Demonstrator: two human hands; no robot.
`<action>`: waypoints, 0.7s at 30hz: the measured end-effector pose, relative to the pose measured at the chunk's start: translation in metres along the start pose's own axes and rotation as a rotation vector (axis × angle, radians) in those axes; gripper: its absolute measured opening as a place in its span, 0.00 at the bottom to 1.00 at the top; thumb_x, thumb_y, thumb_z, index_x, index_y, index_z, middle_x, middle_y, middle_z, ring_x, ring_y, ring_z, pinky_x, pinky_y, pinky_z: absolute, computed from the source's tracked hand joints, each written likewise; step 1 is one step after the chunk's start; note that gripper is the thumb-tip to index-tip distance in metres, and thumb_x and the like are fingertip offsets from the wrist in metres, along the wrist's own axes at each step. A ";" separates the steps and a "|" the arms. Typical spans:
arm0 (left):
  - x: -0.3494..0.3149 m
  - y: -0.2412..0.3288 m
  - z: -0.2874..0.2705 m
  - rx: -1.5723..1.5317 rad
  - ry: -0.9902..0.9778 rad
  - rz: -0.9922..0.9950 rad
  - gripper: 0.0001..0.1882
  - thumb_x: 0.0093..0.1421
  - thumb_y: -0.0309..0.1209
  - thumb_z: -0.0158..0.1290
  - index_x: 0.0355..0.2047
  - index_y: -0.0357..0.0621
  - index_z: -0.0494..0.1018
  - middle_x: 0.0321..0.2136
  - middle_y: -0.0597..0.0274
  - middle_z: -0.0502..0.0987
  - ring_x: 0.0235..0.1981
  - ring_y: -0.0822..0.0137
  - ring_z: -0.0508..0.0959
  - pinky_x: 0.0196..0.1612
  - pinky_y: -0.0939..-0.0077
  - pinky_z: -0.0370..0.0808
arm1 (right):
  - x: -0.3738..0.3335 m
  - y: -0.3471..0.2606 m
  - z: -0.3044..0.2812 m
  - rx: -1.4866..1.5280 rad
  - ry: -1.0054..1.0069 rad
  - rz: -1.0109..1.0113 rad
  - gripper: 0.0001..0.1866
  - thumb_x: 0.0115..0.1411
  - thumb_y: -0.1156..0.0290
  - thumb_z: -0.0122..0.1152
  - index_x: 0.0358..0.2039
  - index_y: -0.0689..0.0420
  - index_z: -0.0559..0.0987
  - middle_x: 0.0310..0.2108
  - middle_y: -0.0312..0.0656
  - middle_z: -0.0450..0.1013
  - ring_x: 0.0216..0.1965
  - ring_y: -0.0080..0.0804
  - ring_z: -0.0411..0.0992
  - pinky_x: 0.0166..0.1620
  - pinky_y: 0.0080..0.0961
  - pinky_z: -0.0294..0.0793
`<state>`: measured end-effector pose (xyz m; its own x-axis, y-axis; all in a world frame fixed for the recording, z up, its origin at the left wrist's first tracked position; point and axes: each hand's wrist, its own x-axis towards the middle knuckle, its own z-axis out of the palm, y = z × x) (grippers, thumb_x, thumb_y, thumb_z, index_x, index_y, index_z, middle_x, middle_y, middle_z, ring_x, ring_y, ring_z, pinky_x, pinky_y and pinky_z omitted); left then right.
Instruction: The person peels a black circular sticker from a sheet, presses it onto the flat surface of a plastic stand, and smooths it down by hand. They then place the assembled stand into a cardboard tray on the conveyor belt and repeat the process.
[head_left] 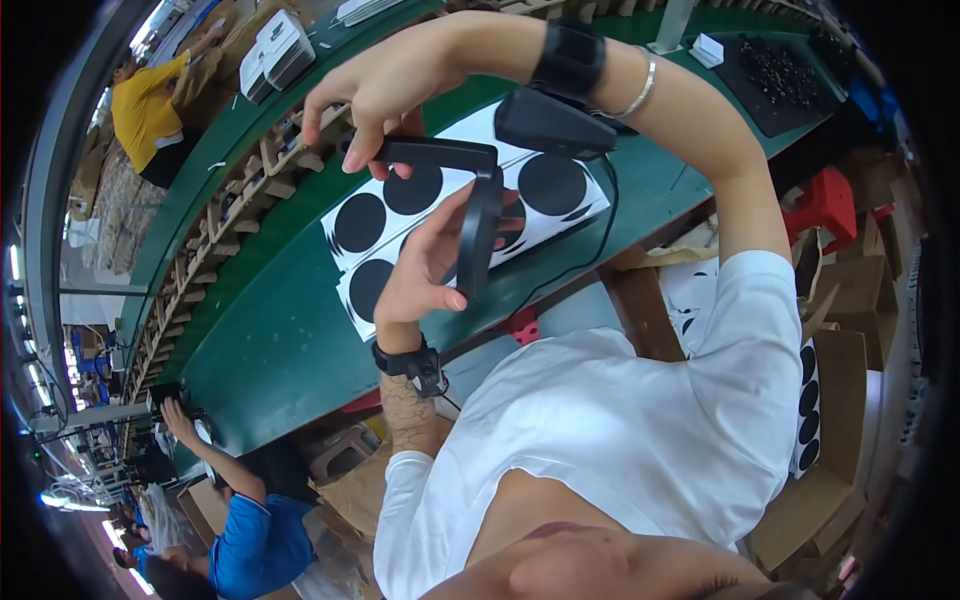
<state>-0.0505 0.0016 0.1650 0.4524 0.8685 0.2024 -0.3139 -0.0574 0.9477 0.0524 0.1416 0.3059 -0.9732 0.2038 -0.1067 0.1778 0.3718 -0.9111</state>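
Note:
A black L-shaped plastic piece (pixel 482 235) is held above the table, with one bar pointing left and a rounded flat part seen nearly edge-on. My right hand (pixel 400 85) reaches over from the right and grips the bar's left end; its thumb is on the near side. Below it, my left hand (pixel 412 280) is wrapped round the flat part, fingertips showing past its right edge and the thumb beside its lower end. Under both hands lie white sheets (pixel 345 290) with big black discs (pixel 553 185). The hands and the piece partly cover those sheets.
The green table (pixel 250 350) curves along a rack of wooden holders (pixel 215 215). At the far right, a dark mat (pixel 755 110) bears small black parts. A black cable (pixel 590 260) trails from my right wrist device. Cardboard boxes (pixel 850 470) stand at right. Co-workers in yellow (pixel 145 115) and blue (pixel 260 545) are leftward.

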 end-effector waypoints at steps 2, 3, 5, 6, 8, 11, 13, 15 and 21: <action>-0.007 -0.005 0.001 -0.108 0.008 0.025 0.60 0.35 0.48 0.70 0.63 0.35 0.49 0.60 0.39 0.58 0.59 0.44 0.64 0.59 0.60 0.61 | 0.023 0.001 0.004 0.019 -0.090 0.150 0.27 0.54 0.75 0.61 0.53 0.65 0.64 0.27 0.46 0.73 0.27 0.29 0.76 0.32 0.18 0.73; -0.011 -0.009 0.002 -0.221 0.006 0.048 0.61 0.35 0.49 0.70 0.63 0.35 0.48 0.60 0.36 0.56 0.58 0.42 0.64 0.59 0.60 0.62 | 0.034 0.006 0.006 0.015 -0.096 0.146 0.27 0.54 0.75 0.61 0.53 0.65 0.64 0.27 0.46 0.73 0.27 0.29 0.76 0.32 0.18 0.73; -0.018 -0.010 0.004 -0.329 0.008 0.077 0.63 0.35 0.50 0.70 0.64 0.36 0.47 0.60 0.33 0.55 0.58 0.40 0.64 0.58 0.60 0.63 | 0.059 0.023 0.010 0.133 -0.234 0.285 0.33 0.54 0.72 0.61 0.57 0.64 0.58 0.24 0.45 0.73 0.28 0.29 0.76 0.30 0.20 0.74; -0.022 -0.009 0.005 -0.409 0.010 0.076 0.64 0.35 0.51 0.70 0.64 0.37 0.45 0.60 0.30 0.53 0.57 0.38 0.64 0.58 0.59 0.64 | 0.071 0.030 0.015 0.191 -0.313 0.353 0.36 0.54 0.71 0.62 0.59 0.64 0.56 0.23 0.45 0.73 0.28 0.29 0.77 0.30 0.20 0.74; -0.029 -0.006 0.006 -0.572 -0.001 0.074 0.66 0.34 0.54 0.69 0.65 0.40 0.42 0.59 0.25 0.50 0.57 0.34 0.64 0.57 0.56 0.65 | 0.088 0.044 0.023 0.184 -0.311 0.394 0.33 0.54 0.70 0.62 0.57 0.65 0.59 0.23 0.44 0.73 0.27 0.29 0.76 0.29 0.20 0.75; -0.037 -0.007 0.006 -0.593 0.003 0.137 0.69 0.34 0.61 0.66 0.66 0.45 0.36 0.58 0.18 0.47 0.55 0.27 0.61 0.55 0.48 0.65 | 0.099 0.057 0.032 0.178 -0.281 0.483 0.27 0.54 0.70 0.61 0.51 0.67 0.65 0.23 0.43 0.72 0.27 0.30 0.76 0.29 0.21 0.77; -0.043 -0.006 0.005 -0.601 0.010 0.171 0.71 0.34 0.65 0.64 0.66 0.47 0.33 0.57 0.14 0.46 0.55 0.23 0.60 0.54 0.44 0.65 | 0.101 0.058 0.039 0.201 -0.315 0.472 0.20 0.55 0.67 0.61 0.43 0.67 0.69 0.22 0.41 0.71 0.25 0.31 0.76 0.28 0.23 0.79; -0.047 -0.005 0.005 -0.728 -0.043 0.237 0.67 0.36 0.62 0.64 0.66 0.46 0.38 0.59 0.21 0.48 0.56 0.25 0.60 0.55 0.43 0.64 | 0.103 0.059 0.044 0.208 -0.334 0.466 0.18 0.55 0.66 0.60 0.39 0.67 0.72 0.21 0.40 0.71 0.24 0.32 0.76 0.27 0.24 0.80; -0.055 -0.023 -0.003 -0.927 -0.114 0.405 0.65 0.38 0.63 0.62 0.66 0.44 0.40 0.59 0.22 0.50 0.55 0.21 0.59 0.54 0.39 0.63 | 0.097 0.059 0.049 0.230 -0.337 0.476 0.17 0.59 0.59 0.56 0.35 0.64 0.73 0.23 0.41 0.71 0.24 0.33 0.76 0.25 0.27 0.80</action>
<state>-0.0706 -0.0434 0.1318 0.2299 0.8138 0.5338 -0.9626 0.1095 0.2478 -0.0382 0.1390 0.2226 -0.7940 -0.0113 -0.6078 0.6040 0.0987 -0.7908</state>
